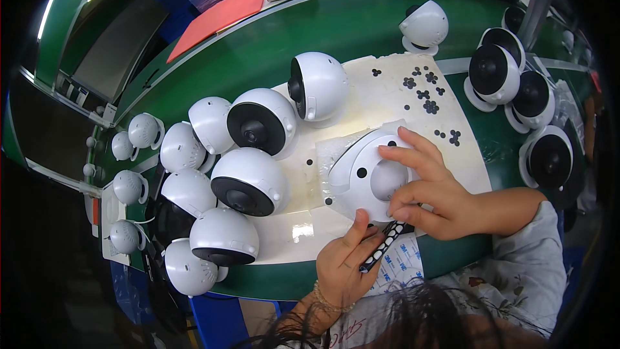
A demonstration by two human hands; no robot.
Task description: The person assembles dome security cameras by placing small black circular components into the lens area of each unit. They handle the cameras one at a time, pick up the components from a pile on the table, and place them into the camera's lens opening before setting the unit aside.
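On white mat (387, 100), centre: dome base (365, 174) under right hand (429, 190), fingers spread, pressing; left hand (342, 262) pinching dot strip (382, 247); advice: steady base; seat dots squarely.

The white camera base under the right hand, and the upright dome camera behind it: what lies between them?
Head view: only bare white sheet with its crinkled edge between camera base and dome camera.
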